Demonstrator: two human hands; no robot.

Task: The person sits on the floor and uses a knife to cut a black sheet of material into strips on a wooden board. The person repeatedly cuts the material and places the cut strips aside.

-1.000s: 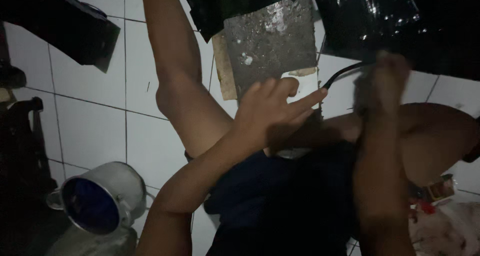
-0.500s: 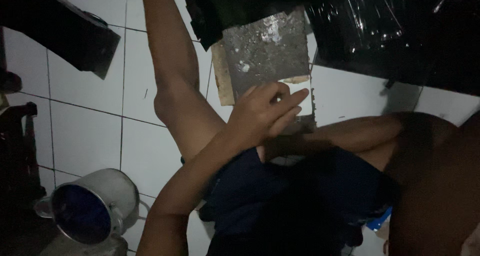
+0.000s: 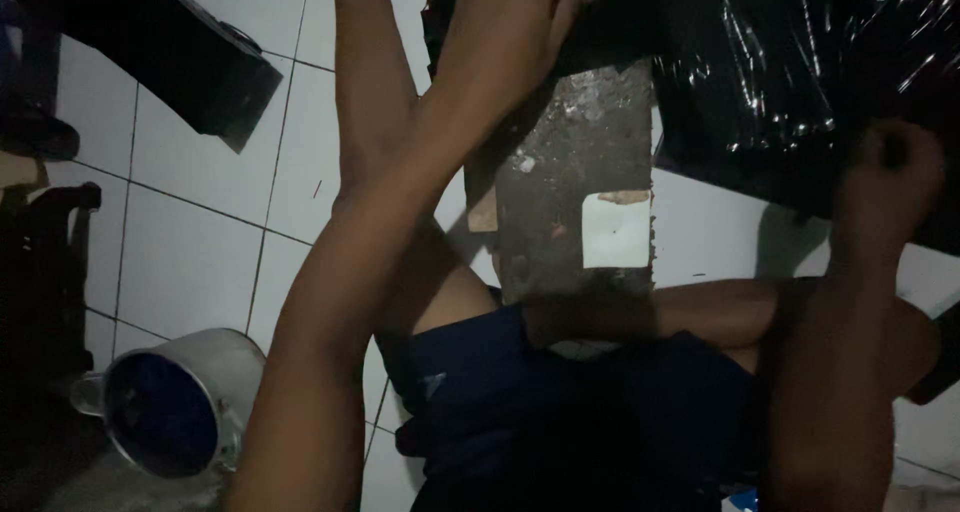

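I look down at my own legs, seated on a white tiled floor (image 3: 190, 222), in dim light. My left hand (image 3: 515, 17) reaches to twelve o'clock and lies on the edge of a crinkled black plastic sheet (image 3: 790, 72), fingers curved over it; it is not fully spread, though I cannot tell whether it actually pinches the plastic. My right hand (image 3: 885, 172) is at two o'clock, curled into a loose fist against the same sheet; whether it grips anything is hidden in shadow.

Just below the sheet, at the centre, a stained grey board (image 3: 575, 187) lies flat on the floor, with a pale square patch (image 3: 615, 230) at its lower right.

To handle the plastic well, I judge both hands should take firm hold of its near edge and move together, keeping it from snagging on the board.

A metal mug (image 3: 175, 412) lies on its side at eight o'clock, well apart from both hands.
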